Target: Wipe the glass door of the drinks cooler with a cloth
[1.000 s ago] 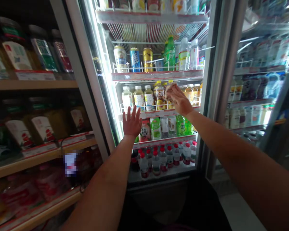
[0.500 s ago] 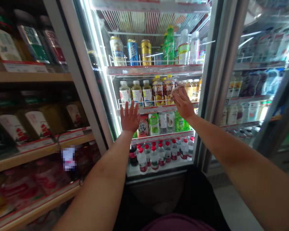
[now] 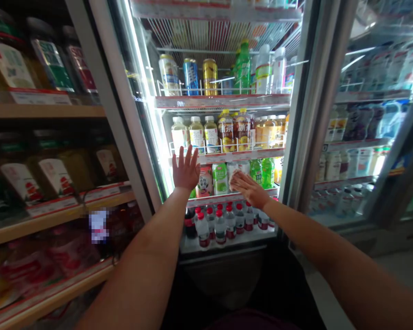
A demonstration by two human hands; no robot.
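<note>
My left hand (image 3: 186, 169) is spread flat with its fingers apart, its palm toward the glass door (image 3: 192, 109) of a lit drinks fridge; it appears to rest on the glass. To the right and slightly lower, my right hand (image 3: 249, 187) presses a pale crumpled cloth (image 3: 233, 178) toward the same glass. The cloth shows only at the fingertips; the rest lies hidden under the fingers. Behind the glass, level with my right hand, stand green bottles (image 3: 267, 172) and a green carton (image 3: 220, 178).
Fridge shelves hold cans (image 3: 210, 77), iced tea bottles (image 3: 242, 128) and red-capped water bottles (image 3: 220, 227). A metal door frame (image 3: 325, 114) separates another drinks fridge on the right. Wooden shelves (image 3: 48, 111) with juice bottles stand close on the left.
My right hand has moved down and a little left with the cloth, from the iced tea shelf to the shelf below. My left hand has stayed in place.
</note>
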